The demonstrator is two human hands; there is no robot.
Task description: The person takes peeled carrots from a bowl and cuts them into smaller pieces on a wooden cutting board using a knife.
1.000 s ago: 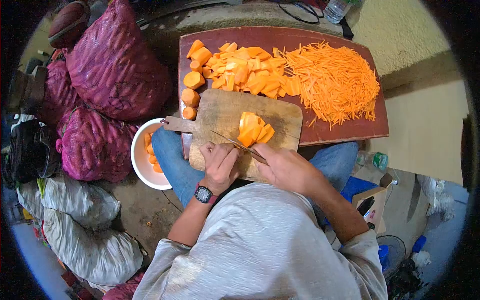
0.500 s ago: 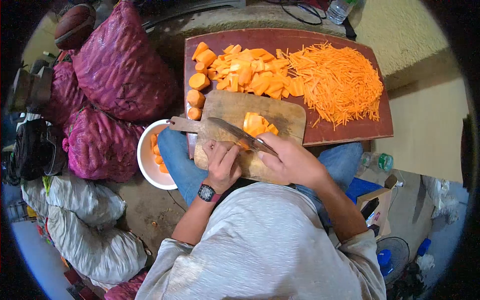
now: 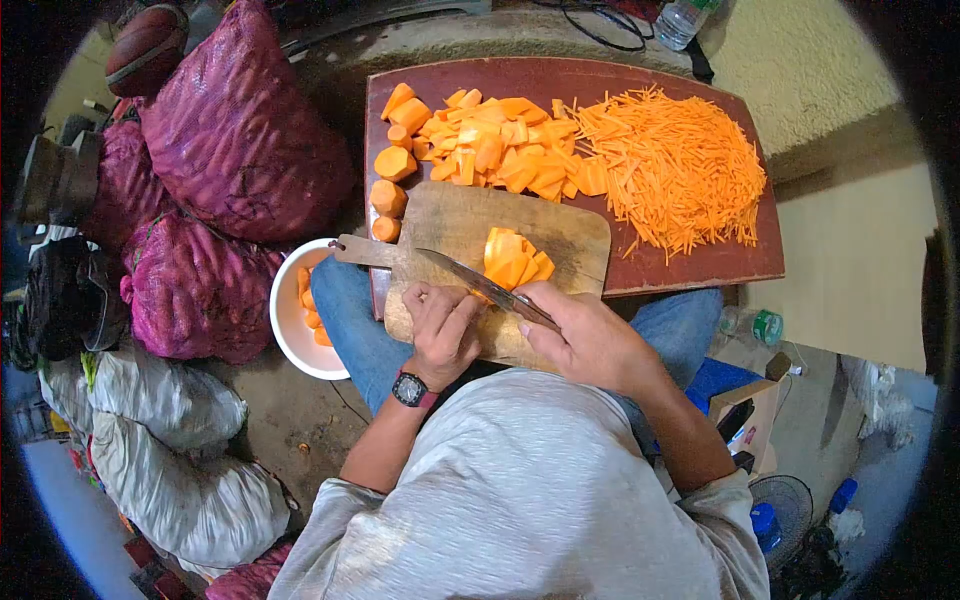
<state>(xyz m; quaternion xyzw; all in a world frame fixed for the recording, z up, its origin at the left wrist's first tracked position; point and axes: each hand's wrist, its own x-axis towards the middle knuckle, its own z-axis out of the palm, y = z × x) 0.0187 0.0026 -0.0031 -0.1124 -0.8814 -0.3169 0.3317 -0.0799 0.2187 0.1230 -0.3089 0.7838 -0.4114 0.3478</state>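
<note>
A wooden cutting board [image 3: 450, 215] rests partly on the red-brown table, over my lap. My right hand [image 3: 590, 335] is closed around the handle of a knife [image 3: 468, 275], whose blade points up and left across the board. On the board's lower left, the fingers of my left hand [image 3: 441, 325] are curled and pressed together beside the blade; a bit of orange shows at their tips, mostly hidden. Sliced carrot pieces [image 3: 515, 260] lie just above the knife. Beyond the board are a heap of carrot slices [image 3: 500, 140] and a pile of shredded carrot [image 3: 685, 170].
Thick carrot chunks [image 3: 388, 198] line the left side of the table [image 3: 700, 262]. A white bowl [image 3: 284, 318] holding carrot pieces stands by my left knee. Purple mesh sacks [image 3: 240, 140] and white sacks [image 3: 190, 480] fill the left. A plastic bottle [image 3: 765, 326] lies at right.
The knife and my right hand have shifted slightly downward, and the blade lies a little further from the slices. My left hand stays at nearly the same spot.
</note>
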